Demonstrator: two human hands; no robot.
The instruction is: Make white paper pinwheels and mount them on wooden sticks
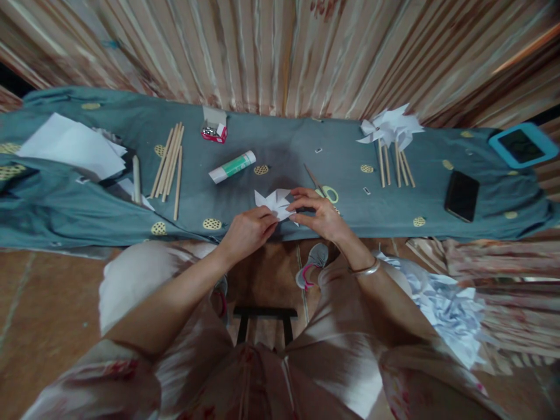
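Observation:
A white folded paper pinwheel (275, 202) with pointed tips lies at the near edge of the cloth-covered table, between my hands. My left hand (250, 232) pinches its near left side with closed fingers. On its right side, my right hand (318, 213) has its fingers bent over the paper, gripping the edge. Just beyond my right hand lie scissors (326, 191) with pale green handles. A green and white glue stick (233, 167) rests on its side past my left hand. The underside of the pinwheel is hidden.
Wooden sticks (168, 166) and white paper sheets (70, 146) lie at left, with a small red open box (214, 129) behind. Finished pinwheels on sticks (394, 125), a black phone (462, 195) and a blue-framed device (522, 144) are at right. Crumpled paper (450, 309) heaps below the table.

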